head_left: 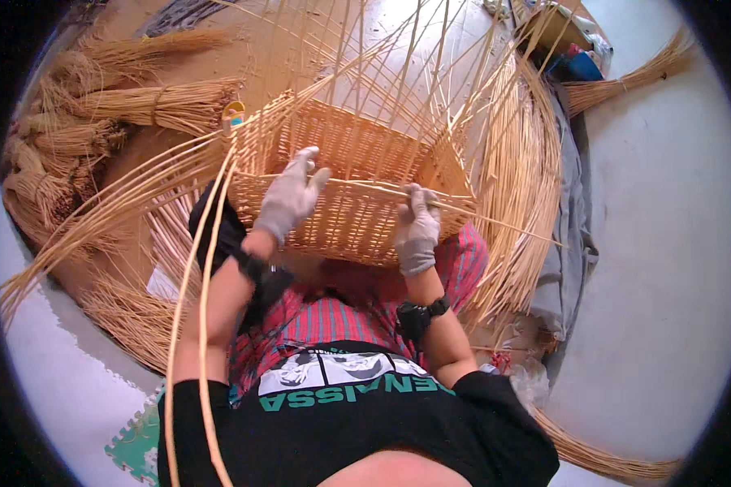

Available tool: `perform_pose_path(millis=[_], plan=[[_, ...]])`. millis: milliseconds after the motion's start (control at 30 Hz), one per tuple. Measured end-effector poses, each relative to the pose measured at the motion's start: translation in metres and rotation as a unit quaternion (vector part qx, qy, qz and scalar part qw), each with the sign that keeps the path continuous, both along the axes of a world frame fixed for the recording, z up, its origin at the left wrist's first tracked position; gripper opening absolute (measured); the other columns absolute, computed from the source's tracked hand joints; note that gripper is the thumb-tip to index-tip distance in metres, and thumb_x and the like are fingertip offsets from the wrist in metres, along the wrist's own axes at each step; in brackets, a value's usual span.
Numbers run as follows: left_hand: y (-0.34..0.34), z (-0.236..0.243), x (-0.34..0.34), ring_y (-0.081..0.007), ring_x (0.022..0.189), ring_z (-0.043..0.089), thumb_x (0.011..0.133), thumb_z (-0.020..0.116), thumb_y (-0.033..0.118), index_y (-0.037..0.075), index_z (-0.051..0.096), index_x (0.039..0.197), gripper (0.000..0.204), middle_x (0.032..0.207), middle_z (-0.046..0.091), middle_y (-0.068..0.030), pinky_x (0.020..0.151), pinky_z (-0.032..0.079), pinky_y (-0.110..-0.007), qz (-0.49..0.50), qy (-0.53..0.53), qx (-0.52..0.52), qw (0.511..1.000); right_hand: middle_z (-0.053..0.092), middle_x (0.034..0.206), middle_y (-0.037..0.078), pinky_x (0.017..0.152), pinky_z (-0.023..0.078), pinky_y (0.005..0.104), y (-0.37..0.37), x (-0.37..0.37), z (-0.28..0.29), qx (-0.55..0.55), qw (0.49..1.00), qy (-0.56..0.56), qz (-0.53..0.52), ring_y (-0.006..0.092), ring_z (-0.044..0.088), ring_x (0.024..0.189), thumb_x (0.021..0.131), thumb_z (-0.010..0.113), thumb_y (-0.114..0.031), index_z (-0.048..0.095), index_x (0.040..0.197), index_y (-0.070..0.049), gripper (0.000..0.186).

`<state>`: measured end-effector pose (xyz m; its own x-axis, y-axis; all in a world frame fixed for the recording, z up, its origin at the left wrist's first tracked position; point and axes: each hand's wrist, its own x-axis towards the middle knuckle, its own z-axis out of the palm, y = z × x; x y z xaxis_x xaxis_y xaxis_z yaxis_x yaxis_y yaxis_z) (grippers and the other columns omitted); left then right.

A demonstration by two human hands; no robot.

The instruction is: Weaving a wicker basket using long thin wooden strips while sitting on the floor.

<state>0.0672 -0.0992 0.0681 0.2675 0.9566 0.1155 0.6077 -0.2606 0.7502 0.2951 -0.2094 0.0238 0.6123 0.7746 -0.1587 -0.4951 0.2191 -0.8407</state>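
A rectangular woven wicker basket (341, 219) rests on my lap, its near wall facing me and long uncut rods standing up from its far and side walls. My left hand (291, 195), in a pale glove, lies at the near rim with thumb and fingers apart. In a matching glove, my right hand (419, 221) is closed on a thin willow rod (495, 221) along the near rim, right of centre. The rod's tip sticks out past the basket's right corner. Two thicker rods (188, 300) run from the left corner down over my left arm.
Tied bundles of willow rods (150, 107) are piled at the left. A long loose bundle (524, 170) lies at the right on grey cloth (575, 211). Another bundle (633, 77) sits at the far right. Green foam matting (138, 438) shows at the lower left.
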Motion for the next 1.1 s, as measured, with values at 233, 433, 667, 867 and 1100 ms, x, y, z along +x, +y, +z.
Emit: perform_pose_path(millis=[233, 433, 667, 867, 1100], plan=[[0.031, -0.024, 0.017, -0.0154, 0.064, 0.071, 0.098, 0.058, 0.049, 0.004, 0.069, 0.105, 0.047, 0.084, 0.073, -0.0088, 0.06, 0.057, -0.033, -0.079, -0.02, -0.353, 0.932, 0.064, 0.107, 0.013, 0.08, 0.051, 0.0369, 0.101, -0.016, 0.084, -0.043, 0.868, -0.489, 0.07, 0.0301, 0.062, 0.099, 0.09, 0.059, 0.003, 0.055, 0.126, -0.01, 0.038], [0.028, -0.033, 0.02, -0.015, 0.062, 0.07, 0.096, 0.064, 0.043, 0.001, 0.069, 0.102, 0.043, 0.078, 0.072, -0.0075, 0.06, 0.056, -0.031, -0.029, -0.118, -0.355, 0.927, 0.064, 0.113, 0.012, 0.089, 0.052, 0.0404, 0.149, -0.025, 0.099, 0.023, 0.808, -0.575, 0.123, 0.0253, 0.063, 0.102, 0.096, 0.053, -0.006, 0.049, 0.137, -0.013, 0.042], [0.035, -0.046, 0.029, -0.0113, 0.064, 0.063, 0.086, 0.08, 0.032, 0.004, 0.065, 0.1, 0.034, 0.085, 0.069, -0.0043, 0.055, 0.053, -0.031, -0.098, -0.19, -0.298, 0.93, 0.059, 0.079, 0.007, 0.083, 0.055, 0.0387, 0.004, 0.02, -0.004, 0.066, 0.947, -0.311, 0.045, 0.0204, 0.065, 0.079, 0.109, 0.036, -0.014, 0.042, 0.119, -0.007, 0.014], [0.03, -0.012, 0.059, -0.0304, 0.092, 0.07, 0.072, 0.08, 0.061, 0.01, 0.062, 0.118, 0.07, 0.108, 0.071, -0.0154, 0.082, 0.052, -0.04, 0.102, 0.04, -0.173, 0.979, 0.059, 0.083, 0.004, 0.082, 0.052, 0.033, 0.004, 0.011, 0.042, 0.118, 0.955, -0.269, 0.042, 0.0171, 0.064, 0.084, 0.105, 0.048, -0.009, 0.045, 0.121, -0.007, 0.017], [-0.014, -0.008, 0.099, -0.0304, 0.084, 0.067, 0.094, 0.067, 0.039, 0.006, 0.066, 0.113, 0.038, 0.102, 0.071, -0.0153, 0.079, 0.052, -0.038, -0.166, -0.086, -0.092, 0.978, 0.066, 0.105, 0.012, 0.092, 0.049, 0.0289, -0.041, 0.083, 0.024, 0.032, 0.977, -0.208, -0.021, 0.0168, 0.064, 0.099, 0.095, 0.06, 0.0, 0.044, 0.114, -0.009, 0.026]])
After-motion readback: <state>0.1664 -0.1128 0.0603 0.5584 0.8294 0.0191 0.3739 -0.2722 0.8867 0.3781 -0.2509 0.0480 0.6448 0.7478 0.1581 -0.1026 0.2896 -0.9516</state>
